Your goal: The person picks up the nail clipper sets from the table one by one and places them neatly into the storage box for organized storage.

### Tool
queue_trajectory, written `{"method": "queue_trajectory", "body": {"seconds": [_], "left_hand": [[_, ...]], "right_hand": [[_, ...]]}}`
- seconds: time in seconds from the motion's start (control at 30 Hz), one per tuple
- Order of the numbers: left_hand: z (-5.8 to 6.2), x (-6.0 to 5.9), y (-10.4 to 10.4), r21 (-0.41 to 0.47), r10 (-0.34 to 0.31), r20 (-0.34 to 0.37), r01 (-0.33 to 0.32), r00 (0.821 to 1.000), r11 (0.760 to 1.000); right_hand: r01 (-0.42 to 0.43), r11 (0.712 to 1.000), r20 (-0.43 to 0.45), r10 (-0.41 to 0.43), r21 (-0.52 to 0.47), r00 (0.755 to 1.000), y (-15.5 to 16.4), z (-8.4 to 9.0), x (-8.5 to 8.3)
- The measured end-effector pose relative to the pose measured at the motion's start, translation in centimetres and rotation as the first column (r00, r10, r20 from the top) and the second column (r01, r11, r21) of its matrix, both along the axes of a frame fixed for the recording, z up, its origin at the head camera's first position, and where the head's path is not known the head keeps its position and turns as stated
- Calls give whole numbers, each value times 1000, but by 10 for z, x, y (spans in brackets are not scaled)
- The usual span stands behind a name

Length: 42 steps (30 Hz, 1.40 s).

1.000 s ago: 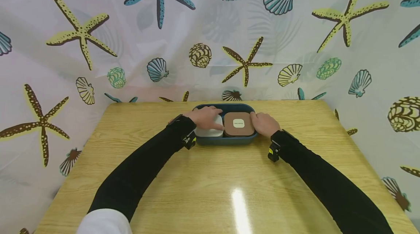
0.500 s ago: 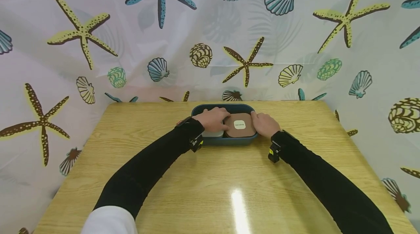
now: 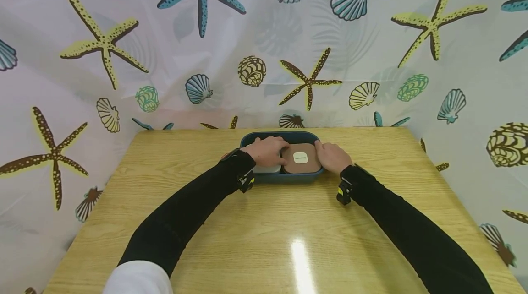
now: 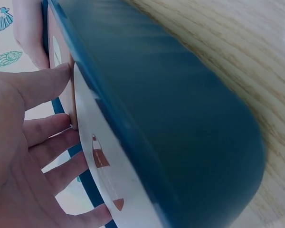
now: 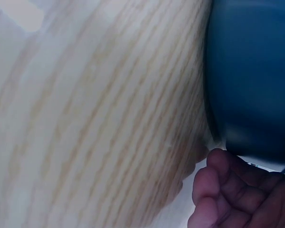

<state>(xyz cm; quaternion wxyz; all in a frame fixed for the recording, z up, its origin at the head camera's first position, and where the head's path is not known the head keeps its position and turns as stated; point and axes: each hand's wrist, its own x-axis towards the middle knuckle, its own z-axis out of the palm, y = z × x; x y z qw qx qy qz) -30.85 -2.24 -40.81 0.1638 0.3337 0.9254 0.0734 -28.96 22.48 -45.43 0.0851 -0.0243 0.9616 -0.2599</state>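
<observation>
A dark blue oval-ended bin (image 3: 298, 178) stands near the table's back edge. In it, side by side, sit a box with a square brown lid (image 3: 301, 166) and pale label, and a white-lidded box (image 3: 268, 170) with brown marks. My left hand (image 3: 267, 151) reaches over the white lid, mostly covering it. In the left wrist view its thumb and first fingers (image 4: 47, 129) pinch the brown-lidded box's near side, while the little finger touches the white lid. My right hand (image 3: 333, 156) grips the bin's right end, thumb at the rim; its curled fingers (image 5: 206, 185) lie against the outer wall.
The wooden table (image 3: 264, 239) spreads in front of the bin and to both sides. Behind it hangs a pale curtain (image 3: 231, 37) printed with starfish and shells. Both wrists carry black straps with small cameras.
My left hand has moved a little right, from the white lid to the brown-lidded box's edge. The brown-lidded box has shifted slightly right and turned a little. My right hand stays put.
</observation>
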Motion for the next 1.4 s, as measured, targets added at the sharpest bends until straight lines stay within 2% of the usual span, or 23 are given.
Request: {"method": "queue_trajectory", "body": {"seconds": [0.27,0.43,0.5,0.6,0.67,0.73,0.87,0.93,1.0,1.07,1.2,1.4], "left_hand": [[2,4,-4,3,4,8,-4,1000,1000],[0,3,-9,35,4,-3,-4,1000,999],[0,2,-14,53,22,-14,-21,1000,998],[-1,-2,-25,86,86,-62,-80,994,993],[-3,-4,-34,122,144,-110,-131,983,984],[-6,-5,-43,159,212,-175,-185,961,970],[-13,-2,-60,227,364,-269,-309,892,924],[-16,1,-66,240,430,-278,-372,859,897],[-21,3,-72,233,468,-281,-413,838,880],[-26,5,-76,200,471,-288,-428,834,881],[-37,7,-79,148,440,-319,-415,839,898],[-46,7,-77,161,437,-379,-407,816,899]], "right_hand": [[11,1000,9,-11,13,1000,0,-1,-2],[3,1000,5,-3,10,1000,0,-1,-1],[1,1000,1,-1,9,1000,-1,-1,-1],[3,1000,-7,-3,9,1000,-2,-2,-1],[1,1000,-9,-1,8,1000,-2,-2,-1],[1,1000,-11,-1,10,1000,-1,-3,-1],[2,1000,-14,-2,18,1000,0,-5,-2],[7,1000,-19,-7,19,1000,1,-6,-3],[11,1000,-18,-10,16,1000,1,-7,-3],[13,1000,-18,-13,14,1000,1,-7,-3],[14,1000,-14,-14,12,1000,0,-6,-2],[-4,1000,-31,4,21,1000,0,-4,-1]]}}
